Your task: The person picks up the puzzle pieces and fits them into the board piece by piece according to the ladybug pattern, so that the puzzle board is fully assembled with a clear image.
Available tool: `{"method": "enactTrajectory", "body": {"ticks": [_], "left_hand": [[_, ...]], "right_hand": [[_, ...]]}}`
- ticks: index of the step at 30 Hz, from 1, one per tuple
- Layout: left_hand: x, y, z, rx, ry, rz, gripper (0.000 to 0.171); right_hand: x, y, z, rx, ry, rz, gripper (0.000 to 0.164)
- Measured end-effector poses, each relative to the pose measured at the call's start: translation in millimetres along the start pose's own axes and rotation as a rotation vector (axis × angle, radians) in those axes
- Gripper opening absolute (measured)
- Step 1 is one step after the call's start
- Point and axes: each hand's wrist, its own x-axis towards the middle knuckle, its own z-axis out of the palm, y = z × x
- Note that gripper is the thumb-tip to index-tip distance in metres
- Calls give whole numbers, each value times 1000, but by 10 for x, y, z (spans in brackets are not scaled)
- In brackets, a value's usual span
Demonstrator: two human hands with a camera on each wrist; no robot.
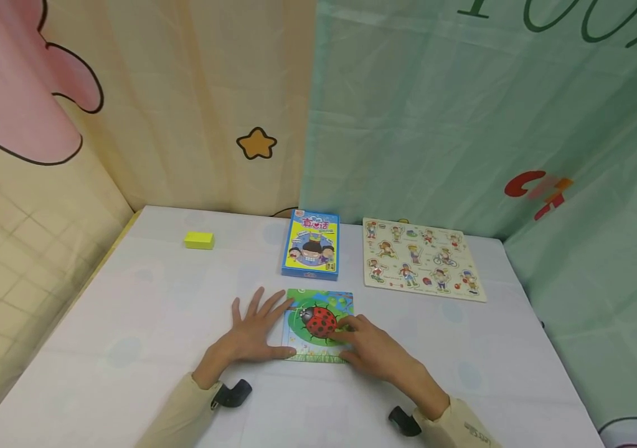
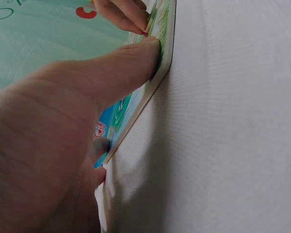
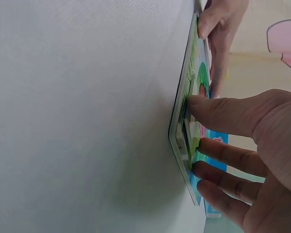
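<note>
A square ladybug jigsaw puzzle [image 1: 308, 346] lies flat on the white table, its red spotted ladybug [image 1: 318, 320] in the middle of a green patch. My left hand [image 1: 255, 336] is spread at the puzzle's left side, with the thumb on the lower left edge and fingertips at the upper left edge. Over the lower right part, my right hand [image 1: 377, 350] has its fingers bent. In the right wrist view, its thumb and fingers pinch a puzzle piece [image 3: 194, 128] that sits slightly tilted in the frame. The hand hides much of that corner in the head view.
Behind the puzzle stands a blue and yellow card box [image 1: 311, 246] lying flat. A wooden peg board with child figures [image 1: 424, 258] is at the back right. A small yellow block [image 1: 198, 241] sits at the back left. Curtains [image 1: 408, 124] hang behind the table.
</note>
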Motion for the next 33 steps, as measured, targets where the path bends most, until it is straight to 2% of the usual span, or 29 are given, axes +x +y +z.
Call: {"method": "enactTrajectory", "body": {"ticks": [11, 27, 33], "left_hand": [[-12, -20, 17, -1, 13, -3, 100], [20, -35, 36, 20, 6, 12, 101], [10, -44, 52, 10, -3, 6, 101]], "right_hand": [[34, -6, 66, -2, 19, 4, 36], [-28, 57, 95, 122, 36, 53, 39], [-42, 65, 97, 166, 33, 37, 36]]}}
